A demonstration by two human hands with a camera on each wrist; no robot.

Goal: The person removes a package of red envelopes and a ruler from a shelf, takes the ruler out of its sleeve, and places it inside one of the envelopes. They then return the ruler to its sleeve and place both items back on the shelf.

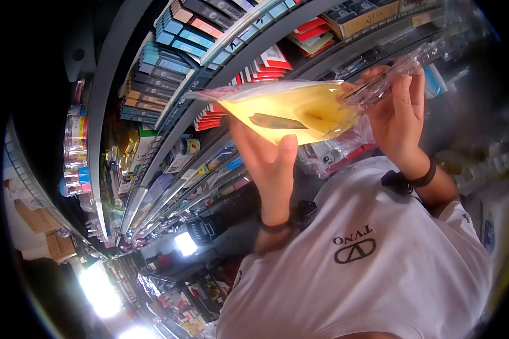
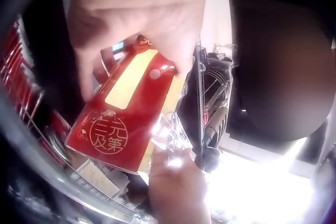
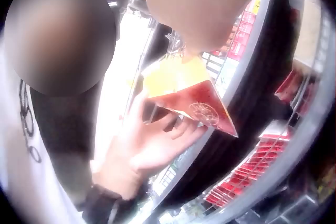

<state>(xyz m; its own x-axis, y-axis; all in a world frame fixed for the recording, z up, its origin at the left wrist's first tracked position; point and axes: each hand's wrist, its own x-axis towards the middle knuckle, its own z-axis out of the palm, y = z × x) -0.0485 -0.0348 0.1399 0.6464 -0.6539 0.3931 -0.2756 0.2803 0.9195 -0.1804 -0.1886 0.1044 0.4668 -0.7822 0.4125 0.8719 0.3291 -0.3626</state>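
A red packet point(image 2: 139, 113) with gold Chinese characters shows its front in the left wrist view. Its yellow side point(image 1: 288, 107), with a dark oval opening, faces up in the head view. My left hand point(image 1: 266, 161) grips the packet, thumb over the yellow edge and fingers behind it. At the packet's other end, my right hand point(image 1: 404, 121) pinches crinkled clear plastic point(image 1: 379, 85), which overlaps the yellow side in the head view. In the right wrist view, the left fingers point(image 3: 173, 134) lie along the packet's underside.
Shelves beside me hold rows of blue and dark boxes point(image 1: 189, 39). Several red packets point(image 1: 209, 116) stand in a rack behind the left hand. Clear-wrapped goods point(image 1: 331, 155) lie below the packet, and plastic jars point(image 1: 76, 150) stand at the far left.
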